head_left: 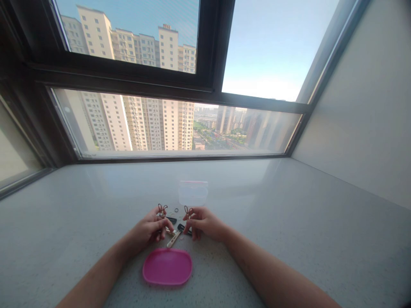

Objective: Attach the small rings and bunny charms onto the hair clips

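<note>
1. Dark-framed windows (pixel 138 81) stood beyond the pink tray (pixel 167 267), with high-rise blocks (pixel 144 124) outside; a pale speckled surface (pixel 80 205) spread around the tray.
2. Beyond the tray and a little to its left, the left hand (pixel 150 224) was held with its fingers bent, gripping a brown looped piece (pixel 162 210) between thumb and fingertips.
3. At the landmark itself, the tray's shallow, rounded basin lay flat, nearest the wearer.
4. Just past the tray's far edge lay a beige clip (pixel 174 240), set at a slant; farther beyond was one dark clip (pixel 173 220), and farther still a small dark ring (pixel 176 210).
5. Slightly right of these, also beyond the tray, lay a second dark clip (pixel 180 227), partly hidden by fingers.
6. Beyond the tray and to its right, the right hand (pixel 204 222) pinched another brown looped piece (pixel 188 212), its fingers curled.
7. Well past the tray, behind both hands, was a clear pouch (pixel 193 194).
8. Far right of the tray rose a plain wall (pixel 362 115).
</note>
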### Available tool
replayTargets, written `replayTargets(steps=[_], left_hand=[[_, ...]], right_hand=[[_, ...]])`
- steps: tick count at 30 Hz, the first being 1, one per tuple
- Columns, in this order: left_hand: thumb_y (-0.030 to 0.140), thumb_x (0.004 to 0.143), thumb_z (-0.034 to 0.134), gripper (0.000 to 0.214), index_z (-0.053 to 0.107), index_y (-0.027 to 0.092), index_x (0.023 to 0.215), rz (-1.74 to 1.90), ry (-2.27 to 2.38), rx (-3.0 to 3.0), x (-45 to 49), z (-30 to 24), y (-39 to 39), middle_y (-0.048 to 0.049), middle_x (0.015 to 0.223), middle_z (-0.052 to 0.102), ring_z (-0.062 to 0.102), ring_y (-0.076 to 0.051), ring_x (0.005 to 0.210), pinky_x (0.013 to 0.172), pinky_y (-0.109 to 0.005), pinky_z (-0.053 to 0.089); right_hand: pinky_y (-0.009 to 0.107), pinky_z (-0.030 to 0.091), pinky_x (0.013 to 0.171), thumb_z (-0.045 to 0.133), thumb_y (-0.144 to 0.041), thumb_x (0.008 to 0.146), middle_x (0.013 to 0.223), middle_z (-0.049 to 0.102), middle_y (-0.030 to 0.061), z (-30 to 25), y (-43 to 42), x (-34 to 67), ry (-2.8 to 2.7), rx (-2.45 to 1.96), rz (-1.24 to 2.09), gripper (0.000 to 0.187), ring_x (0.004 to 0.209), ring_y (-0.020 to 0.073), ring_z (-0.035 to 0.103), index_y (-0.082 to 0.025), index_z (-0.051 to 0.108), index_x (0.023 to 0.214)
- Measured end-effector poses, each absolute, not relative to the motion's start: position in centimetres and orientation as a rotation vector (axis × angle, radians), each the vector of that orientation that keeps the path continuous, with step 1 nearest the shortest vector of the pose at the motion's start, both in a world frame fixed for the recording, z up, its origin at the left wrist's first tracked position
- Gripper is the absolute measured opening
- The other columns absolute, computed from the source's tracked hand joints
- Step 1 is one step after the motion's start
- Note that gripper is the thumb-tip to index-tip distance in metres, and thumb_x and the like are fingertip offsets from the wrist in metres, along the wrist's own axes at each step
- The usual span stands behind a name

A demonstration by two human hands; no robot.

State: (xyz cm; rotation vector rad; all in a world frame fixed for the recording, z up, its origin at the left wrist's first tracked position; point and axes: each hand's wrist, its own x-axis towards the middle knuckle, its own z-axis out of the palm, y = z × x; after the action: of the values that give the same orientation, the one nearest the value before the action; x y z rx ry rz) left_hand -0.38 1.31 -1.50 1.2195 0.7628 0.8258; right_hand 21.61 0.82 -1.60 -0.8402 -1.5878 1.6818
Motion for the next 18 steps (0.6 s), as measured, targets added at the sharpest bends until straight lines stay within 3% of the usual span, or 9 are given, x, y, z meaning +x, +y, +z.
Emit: replayTargets(steps=[18], left_hand=[[0.026, 0.076, 0.058, 0.025, 0.037, 0.018, 0.086, 0.793, 0.745, 1.217, -0.58, -1.53, 1.29, -0.0041, 0.070, 0.065, 0.049, -0.006, 0.043, 0.036, -0.013, 0.031]], right_hand=[[0.018, 0.040, 0.038, 0.061, -0.030, 0.072, 0.076, 0.066, 0.0069, -1.61, 0.89, 21.77, -1.577, -0.775, 1.720, 0.028, 0.042, 0.0083, 0.054, -0.011, 0.056, 0.092]])
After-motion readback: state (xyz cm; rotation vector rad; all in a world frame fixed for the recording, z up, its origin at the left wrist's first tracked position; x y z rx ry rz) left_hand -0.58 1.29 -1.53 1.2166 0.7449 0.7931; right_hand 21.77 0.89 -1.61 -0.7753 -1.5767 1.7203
